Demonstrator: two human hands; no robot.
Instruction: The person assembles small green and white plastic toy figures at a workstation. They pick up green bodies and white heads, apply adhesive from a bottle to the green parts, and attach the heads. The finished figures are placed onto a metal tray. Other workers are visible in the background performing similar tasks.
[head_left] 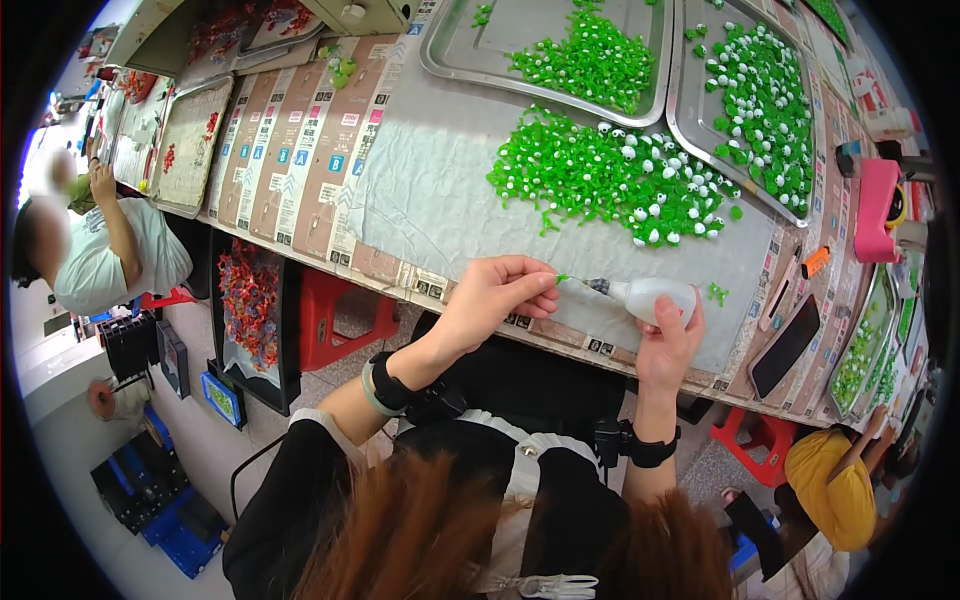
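Observation:
Pinched between the fingertips of my left hand (508, 287) is a small green plastic piece (562, 278). My right hand (668, 337) wraps round a white squeeze bottle (655, 298) lying sideways, its thin needle tip pointing left at the green piece. Whether tip and piece touch is too small to tell. Beyond my hands, a loose pile of green pieces (540, 170) spreads over a grey cloth (420, 190). At its right side many bear white, eye-like balls (655, 210). One single green piece (717, 293) lies on the cloth right of the bottle.
Two metal trays of green pieces, a left tray (480, 60) and a right tray (690, 130), stand behind the pile. A phone (785, 345), an orange cutter (815, 262) and a pink tape dispenser (877, 212) lie at right. Red stools (335, 318) stand under the table; other people sit at both sides.

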